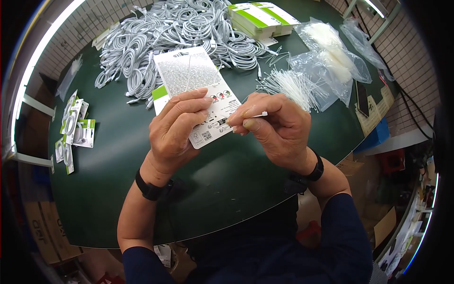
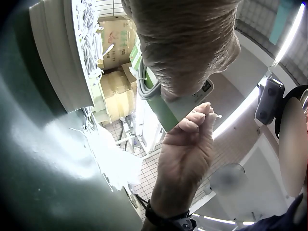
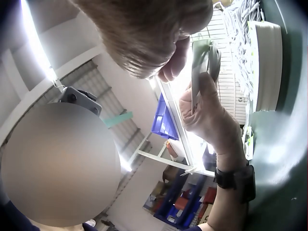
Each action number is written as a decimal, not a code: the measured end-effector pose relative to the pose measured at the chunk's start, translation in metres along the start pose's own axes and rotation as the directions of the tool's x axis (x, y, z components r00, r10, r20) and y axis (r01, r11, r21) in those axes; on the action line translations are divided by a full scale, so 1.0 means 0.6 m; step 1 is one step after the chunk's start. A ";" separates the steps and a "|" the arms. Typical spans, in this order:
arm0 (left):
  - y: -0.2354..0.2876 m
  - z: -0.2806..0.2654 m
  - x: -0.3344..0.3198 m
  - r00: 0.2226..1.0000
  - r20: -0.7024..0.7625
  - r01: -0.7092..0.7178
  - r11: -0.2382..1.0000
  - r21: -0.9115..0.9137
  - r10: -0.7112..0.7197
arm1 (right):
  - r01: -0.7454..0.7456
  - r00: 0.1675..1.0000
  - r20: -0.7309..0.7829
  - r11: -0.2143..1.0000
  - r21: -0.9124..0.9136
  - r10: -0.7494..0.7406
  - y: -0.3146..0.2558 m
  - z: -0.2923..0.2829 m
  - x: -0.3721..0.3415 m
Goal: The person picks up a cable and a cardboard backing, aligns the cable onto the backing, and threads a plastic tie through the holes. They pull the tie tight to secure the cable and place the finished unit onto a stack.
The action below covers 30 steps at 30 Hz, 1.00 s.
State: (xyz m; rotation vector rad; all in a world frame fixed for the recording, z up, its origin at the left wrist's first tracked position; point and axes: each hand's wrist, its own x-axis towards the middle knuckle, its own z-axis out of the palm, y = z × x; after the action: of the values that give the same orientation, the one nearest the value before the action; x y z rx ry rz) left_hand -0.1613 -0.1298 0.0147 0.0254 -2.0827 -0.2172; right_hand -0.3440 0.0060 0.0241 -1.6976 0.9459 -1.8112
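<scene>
My left hand [image 1: 178,128] grips a printed white-and-green card [image 1: 189,71] from its left side, its printed back facing up. A coiled grey cable [image 2: 148,85] lies against the card's green face in the left wrist view. At the card's lower right edge, my right hand [image 1: 279,130] pinches a thin white cable tie [image 1: 261,114] between thumb and fingers; its small head sticks out to the right. The part of the tie near the card is hidden by the fingertips.
A heap of coiled grey cables [image 1: 142,52] covers the back of the green table [image 1: 113,189]. Stacked cards [image 1: 257,21], loose white ties [image 1: 291,87], plastic bags [image 1: 331,57] and a phone [image 1: 362,99] lie at the back and right. Carded cables [image 1: 75,125] lie at the left.
</scene>
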 end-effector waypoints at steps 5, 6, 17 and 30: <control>0.006 -0.001 0.004 1.000 -0.001 0.000 1.000 0.002 0.000 | 0.091 0.995 0.061 0.974 -0.208 -0.080 0.009 -0.005 0.015; 0.007 -0.001 0.005 1.000 -0.003 -0.001 1.000 0.003 0.001 | 0.178 0.983 0.106 0.934 -0.310 -0.152 0.008 -0.009 0.020; 0.088 -0.025 0.034 0.998 0.060 -0.043 0.988 0.151 0.034 | 0.163 0.984 0.119 0.941 -0.297 -0.133 -0.029 -0.025 0.028; 0.152 -0.013 0.045 0.990 0.047 0.141 0.964 -0.226 -0.134 | -0.461 0.848 0.400 0.856 0.232 0.348 -0.045 -0.068 0.040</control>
State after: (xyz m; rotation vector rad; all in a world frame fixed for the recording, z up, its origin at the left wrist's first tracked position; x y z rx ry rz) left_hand -0.1619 -0.0441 0.0569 0.0272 -2.0770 -0.5448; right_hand -0.3841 0.0119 0.0607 -1.4105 0.7416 -1.2496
